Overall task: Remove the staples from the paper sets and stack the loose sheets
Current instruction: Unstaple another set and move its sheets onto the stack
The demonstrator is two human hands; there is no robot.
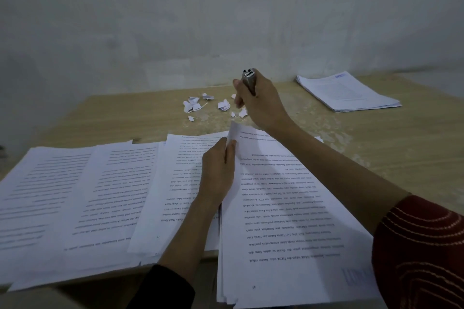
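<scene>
Left hand (217, 173) pinches the lifted far corner of 1 paper set (288, 208), right hand (261, 105) grips a metal staple tool (249, 80) raised beyond it; prying gently would likely avoid tearing, as the torn scraps (193, 105) warn.

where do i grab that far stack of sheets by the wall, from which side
Take the far stack of sheets by its near edge, coming from the front. It lies flat on the table, so only an edge offers purchase, and that edge shows its layers fanned: thumb on top, fingers slid beneath.

Two hands (217, 170) (261, 105), one staple remover (249, 79), around four paper piles (346, 93), about ten scraps (223, 105)
</scene>
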